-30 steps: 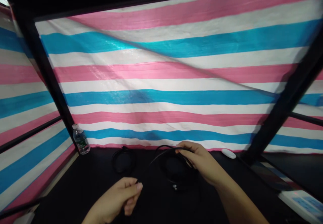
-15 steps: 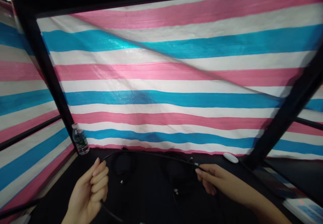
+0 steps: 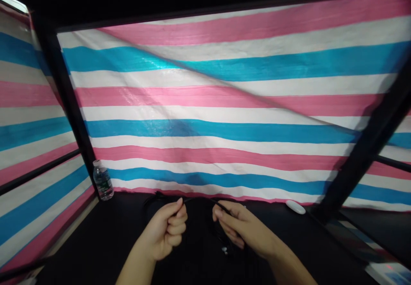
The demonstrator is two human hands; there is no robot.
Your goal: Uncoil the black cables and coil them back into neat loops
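A black cable [image 3: 203, 198] arcs between my two hands above the dark tabletop. My left hand [image 3: 170, 227] is closed in a loose fist, pinching one stretch of it between thumb and forefinger. On the other side, my right hand [image 3: 233, 223] grips the cable with its thumb pressed over the fingers. Beneath my right hand hangs or lies a metal-ended plug [image 3: 224, 249]; which, I cannot tell. More black cable [image 3: 150, 200] lies behind my left hand, partly covered by it. Against the black surface, the lower run of the held cable is lost.
A clear plastic bottle [image 3: 103, 181] stands upright in the back left corner. At the back right lies a white computer mouse [image 3: 295, 207]. Black frame posts [image 3: 362, 156] and a striped plastic sheet [image 3: 205, 148] enclose the table [image 3: 86, 238]. A white object [image 3: 388, 273] sits at lower right.
Both hands have come closer together: the left moved right, the right moved left. The cable span between them is much shorter. Both still hold it.
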